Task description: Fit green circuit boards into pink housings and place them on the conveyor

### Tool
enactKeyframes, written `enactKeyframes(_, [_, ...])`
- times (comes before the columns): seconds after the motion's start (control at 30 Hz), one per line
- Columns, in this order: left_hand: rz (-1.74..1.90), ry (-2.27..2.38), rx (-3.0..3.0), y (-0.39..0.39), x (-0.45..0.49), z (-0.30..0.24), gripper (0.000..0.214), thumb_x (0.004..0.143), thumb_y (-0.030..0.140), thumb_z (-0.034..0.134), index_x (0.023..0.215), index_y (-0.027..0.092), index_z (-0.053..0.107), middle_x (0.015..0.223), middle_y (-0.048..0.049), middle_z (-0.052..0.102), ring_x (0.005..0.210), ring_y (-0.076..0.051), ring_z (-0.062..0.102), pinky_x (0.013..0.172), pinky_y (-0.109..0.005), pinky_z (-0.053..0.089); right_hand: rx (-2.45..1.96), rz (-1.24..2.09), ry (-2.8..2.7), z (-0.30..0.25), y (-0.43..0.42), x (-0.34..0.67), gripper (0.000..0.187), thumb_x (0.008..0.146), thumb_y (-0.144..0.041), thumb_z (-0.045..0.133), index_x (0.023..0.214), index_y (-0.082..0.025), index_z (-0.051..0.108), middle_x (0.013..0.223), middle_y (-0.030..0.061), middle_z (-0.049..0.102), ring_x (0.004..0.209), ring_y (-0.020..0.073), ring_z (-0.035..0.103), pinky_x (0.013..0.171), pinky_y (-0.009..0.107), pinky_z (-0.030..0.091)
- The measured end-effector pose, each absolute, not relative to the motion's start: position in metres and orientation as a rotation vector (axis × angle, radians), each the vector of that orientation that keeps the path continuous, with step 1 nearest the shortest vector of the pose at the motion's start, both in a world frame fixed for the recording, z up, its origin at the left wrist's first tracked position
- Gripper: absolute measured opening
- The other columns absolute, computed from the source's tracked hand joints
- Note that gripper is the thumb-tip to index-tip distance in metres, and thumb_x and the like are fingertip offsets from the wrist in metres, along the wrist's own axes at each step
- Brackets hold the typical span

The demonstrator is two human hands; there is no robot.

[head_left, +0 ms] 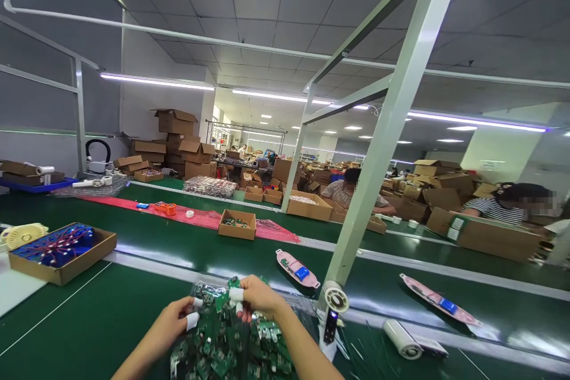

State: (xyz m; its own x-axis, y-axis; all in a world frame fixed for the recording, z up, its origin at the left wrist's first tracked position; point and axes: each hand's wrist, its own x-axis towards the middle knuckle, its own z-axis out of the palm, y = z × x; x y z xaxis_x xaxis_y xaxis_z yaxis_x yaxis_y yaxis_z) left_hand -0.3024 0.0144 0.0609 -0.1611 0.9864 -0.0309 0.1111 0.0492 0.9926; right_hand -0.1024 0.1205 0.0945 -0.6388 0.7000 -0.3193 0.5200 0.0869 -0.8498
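A heap of small green circuit boards (218, 338) lies in front of me, with clear plastic (207, 290) showing at its far edge. My right hand (260, 297) is over the far part of the heap, its fingers closed on a green circuit board (234, 282). At the heap's left edge is my left hand (171, 323), thumb and forefinger bent toward each other; whatever lies between their tips is too small to make out. White covers wrap some fingertips on both hands.
Pink trays (291, 267) with blue packs lie on the green belt beyond. A carton of wired blue packs (62, 252) stands left, a small carton of boards (237, 224) ahead. A slanted metal post (378, 148) rises right, near a white cylinder (403, 338). Two people sit opposite.
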Motion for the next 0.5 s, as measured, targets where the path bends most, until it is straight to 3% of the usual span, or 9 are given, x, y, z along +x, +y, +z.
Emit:
enactKeyframes(0.1, [1.213,1.649,1.381,0.018,-0.31,0.06,0.036,0.057,0.03,0.064,0.091,0.018,0.07,0.085,-0.0086,0.072,0.087,-0.03,0.062,0.08,-0.037,0.042,-1.509,1.263,-2.3,0.099,0.145,-0.088,0.025,0.093,-0.037,0.056,0.1,-0.014,0.062,0.092,0.0019,0.066,0.075,0.0131,0.065,0.068,0.031,0.055])
enactKeyframes(0.2, [1.202,1.748,1.52,0.02,-0.304,0.058,0.047,0.063,0.028,0.054,0.106,0.014,0.066,0.119,-0.018,0.065,0.119,-0.035,0.051,0.101,-0.045,0.033,-1.661,0.854,-2.316,0.103,0.163,-0.066,0.028,0.092,-0.035,0.057,0.114,-0.017,0.059,0.116,0.0064,0.062,0.099,0.02,0.063,0.085,0.041,0.053])
enactKeyframes(0.33, [1.17,1.764,1.611,0.024,-0.29,0.052,0.046,0.066,0.027,0.048,0.107,0.013,0.065,0.122,-0.0191,0.063,0.12,-0.033,0.052,0.104,-0.046,0.033,-1.799,0.525,-2.321,0.089,0.169,-0.041,0.031,0.091,-0.033,0.06,0.117,-0.017,0.058,0.123,0.0074,0.059,0.109,0.0228,0.059,0.091,0.046,0.05])
enactKeyframes(0.5, [1.165,1.703,1.608,0.025,-0.276,0.051,0.042,0.063,0.025,0.05,0.099,0.014,0.069,0.117,-0.0178,0.067,0.116,-0.032,0.057,0.104,-0.044,0.035,-1.854,0.453,-2.266,0.054,0.166,-0.038,0.028,0.091,-0.033,0.06,0.114,-0.017,0.059,0.117,0.0064,0.062,0.104,0.0215,0.061,0.089,0.043,0.051])
